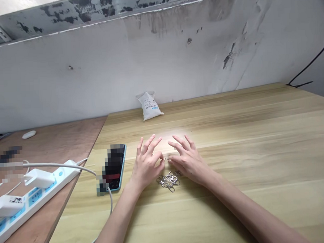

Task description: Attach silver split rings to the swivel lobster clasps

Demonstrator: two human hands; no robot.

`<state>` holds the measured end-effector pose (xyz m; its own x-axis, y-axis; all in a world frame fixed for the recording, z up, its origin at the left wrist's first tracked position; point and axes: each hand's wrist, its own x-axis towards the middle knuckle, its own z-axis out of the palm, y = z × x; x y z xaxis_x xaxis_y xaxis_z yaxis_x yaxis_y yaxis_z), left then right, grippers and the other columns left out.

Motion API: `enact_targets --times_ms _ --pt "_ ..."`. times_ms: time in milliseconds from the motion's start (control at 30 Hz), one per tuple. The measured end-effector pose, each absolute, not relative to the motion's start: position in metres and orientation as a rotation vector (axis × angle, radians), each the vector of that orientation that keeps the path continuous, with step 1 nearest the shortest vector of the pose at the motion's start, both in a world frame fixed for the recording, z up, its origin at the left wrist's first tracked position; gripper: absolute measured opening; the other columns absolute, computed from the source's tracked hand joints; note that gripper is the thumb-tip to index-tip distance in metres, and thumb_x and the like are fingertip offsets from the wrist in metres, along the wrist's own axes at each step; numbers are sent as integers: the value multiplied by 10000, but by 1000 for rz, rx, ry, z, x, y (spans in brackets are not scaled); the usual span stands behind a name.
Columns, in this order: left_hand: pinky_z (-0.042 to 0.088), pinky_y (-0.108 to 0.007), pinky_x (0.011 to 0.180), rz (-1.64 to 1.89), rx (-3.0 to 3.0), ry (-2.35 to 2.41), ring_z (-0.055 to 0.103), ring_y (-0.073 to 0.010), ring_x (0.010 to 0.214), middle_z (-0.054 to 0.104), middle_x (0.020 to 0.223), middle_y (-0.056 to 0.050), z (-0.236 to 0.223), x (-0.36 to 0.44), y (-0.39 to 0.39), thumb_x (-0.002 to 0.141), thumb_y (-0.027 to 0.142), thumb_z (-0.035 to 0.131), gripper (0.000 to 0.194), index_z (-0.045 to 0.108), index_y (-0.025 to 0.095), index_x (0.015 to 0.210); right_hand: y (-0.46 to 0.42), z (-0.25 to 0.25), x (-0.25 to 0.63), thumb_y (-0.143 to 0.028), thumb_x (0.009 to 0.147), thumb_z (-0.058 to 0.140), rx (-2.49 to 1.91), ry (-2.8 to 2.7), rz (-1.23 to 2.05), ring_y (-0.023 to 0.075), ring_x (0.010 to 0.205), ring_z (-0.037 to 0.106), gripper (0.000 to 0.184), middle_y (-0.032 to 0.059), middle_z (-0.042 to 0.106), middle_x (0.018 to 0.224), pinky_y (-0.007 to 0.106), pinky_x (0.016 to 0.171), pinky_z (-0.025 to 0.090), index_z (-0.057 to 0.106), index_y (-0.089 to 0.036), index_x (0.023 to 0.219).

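Observation:
My left hand [146, 165] pinches one end of a small shiny metal piece [166, 159] between thumb and index finger, its other fingers spread upward. At the opposite end, the thumb and index finger of my right hand [189, 160] close on the same piece. Its exact kind is too small to make out. Just below both hands, a little pile of silver swivel snap hooks [170, 182] lies on the wooden table [233, 139]. Part of the pile is hidden by my right hand.
A phone [116, 167] with a cable lies left of my hands. A white power strip [41, 195] with plugs rests on the brown board [78, 136] farther left. A white packet [149, 106] stands near the wall. Black cable [308, 63] runs at the far right.

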<state>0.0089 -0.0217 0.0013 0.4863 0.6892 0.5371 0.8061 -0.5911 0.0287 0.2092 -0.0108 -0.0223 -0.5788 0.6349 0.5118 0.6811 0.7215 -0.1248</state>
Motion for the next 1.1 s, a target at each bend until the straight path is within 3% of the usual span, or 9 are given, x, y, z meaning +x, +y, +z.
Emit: enact_targets --times_ms 267,1100 --pt "297 -569 1134 -772 -2601 -1323 371 -292 1399 536 1401 -69 -3 6 -18 885 237 592 142 731 268 884 -9 -23 213 -291 948 545 -997 -2385 -129 300 1414 316 196 88 558 1340 583 1153 186 733 -262 903" --pt "193 -655 1166 -656 -2505 -1210 313 -304 1439 484 1465 -33 5 -1 -18 869 197 597 165 695 247 746 -13 -15 210 -295 952 539 -1015 -2366 -84 295 1402 334 244 73 567 1328 593 1153 177 719 -243 796"
